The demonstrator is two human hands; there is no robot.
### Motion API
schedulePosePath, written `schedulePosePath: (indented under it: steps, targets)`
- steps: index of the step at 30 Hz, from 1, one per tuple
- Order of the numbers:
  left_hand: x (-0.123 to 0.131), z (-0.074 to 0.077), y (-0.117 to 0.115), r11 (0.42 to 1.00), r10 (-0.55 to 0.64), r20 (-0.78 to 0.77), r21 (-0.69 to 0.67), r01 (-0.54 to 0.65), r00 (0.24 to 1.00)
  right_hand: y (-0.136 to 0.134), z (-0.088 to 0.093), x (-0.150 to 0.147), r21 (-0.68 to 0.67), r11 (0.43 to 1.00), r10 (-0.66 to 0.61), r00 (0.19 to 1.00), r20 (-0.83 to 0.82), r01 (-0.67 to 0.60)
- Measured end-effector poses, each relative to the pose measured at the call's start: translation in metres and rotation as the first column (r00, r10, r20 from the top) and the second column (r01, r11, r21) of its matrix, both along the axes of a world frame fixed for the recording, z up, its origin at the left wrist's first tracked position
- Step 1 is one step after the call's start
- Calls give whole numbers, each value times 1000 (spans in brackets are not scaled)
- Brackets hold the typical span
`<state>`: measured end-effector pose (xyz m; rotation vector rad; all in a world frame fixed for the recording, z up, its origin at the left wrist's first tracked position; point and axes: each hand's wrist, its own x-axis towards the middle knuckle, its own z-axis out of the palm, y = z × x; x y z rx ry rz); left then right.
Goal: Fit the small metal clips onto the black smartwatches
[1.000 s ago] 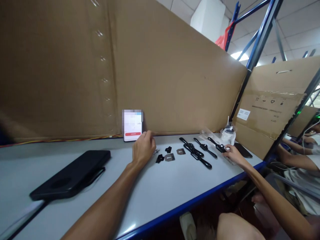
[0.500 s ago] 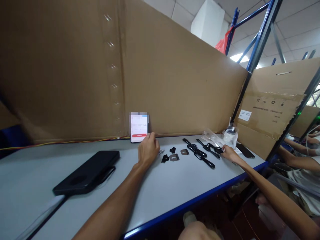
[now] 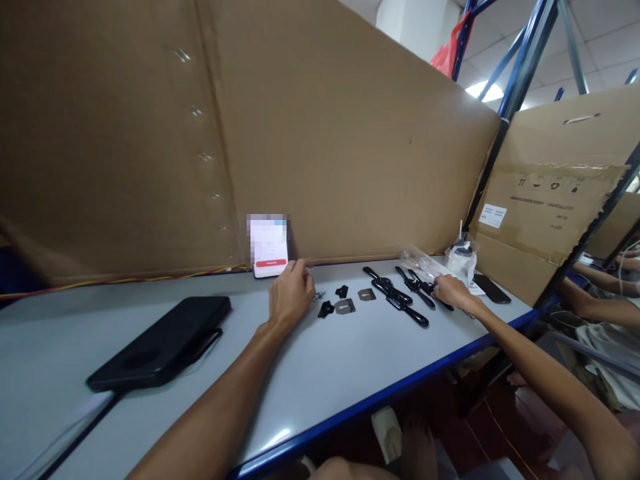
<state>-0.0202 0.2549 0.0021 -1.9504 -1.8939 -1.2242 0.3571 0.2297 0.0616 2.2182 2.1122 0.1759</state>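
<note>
Nearest us, the blue-edged table runs across the lower frame, and both our forearms stretch over it. At lower left a flat black case lies apart from the small pieces.

Our left hand rests at centre frame, back toward us, fingers loosely curled. We cannot tell whether they pinch anything, though a small shiny piece lies just beside them. Right of it, small black parts and grey plates lie spread singly, we judge so that each can be picked up alone. Further right, other watches lie side by side, slanted.

Our right hand, right of centre, has its fingers bent down and closed around the watch, holding it to the table. The watch is slim and glossy black, and its strap shows at either side of the hand.

Behind it lie a clear bag, a white bottle and a dark phone. Farthest, a lit phone leans on the cardboard wall, propped, we judge, for reading at a glance.
</note>
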Motion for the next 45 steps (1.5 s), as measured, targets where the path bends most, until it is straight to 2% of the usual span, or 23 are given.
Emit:
schedulePosePath:
  steps: [4, 8, 11, 19, 28, 36, 38, 42, 45]
  targets:
    - [-1, -3, 2, 999, -39, -2, -2, 39, 999, -29, 6, -16, 133, 990, 34, 999, 38, -39]
    - [-3, -8, 6, 997, -72, -18, -35, 71, 997, -65, 2, -40, 5, 977, 211, 977, -11, -211]
    - [-4, -11, 8, 990, -115, -30, -84, 112, 993, -77, -9, -56, -29, 967, 252, 968, -18, -252]
    - [-10, -14, 10, 972, -187, -70, -156, 174, 980, -62, -33, -68, 43, 958, 284, 958, -43, -282]
    - [-24, -11, 12, 913, -320, -94, -298, 280, 943, -54, -34, -60, 0, 958, 283, 944, -170, -287]
    - [-11, 6, 2, 837, -475, -62, -341, 429, 878, -47, -36, -53, -7, 959, 271, 928, -254, -282]
    - [-4, 10, -2, 816, -519, -99, -353, 458, 849, -46, -39, -53, -4, 957, 280, 928, -246, -290]
    - [11, 10, -5, 812, -534, -215, -400, 425, 818, -48, -47, -53, 26, 959, 282, 935, -216, -284]
    - [18, 9, -6, 788, -543, -205, -459, 410, 814, -54, -51, -55, 41, 968, 252, 946, -204, -249]
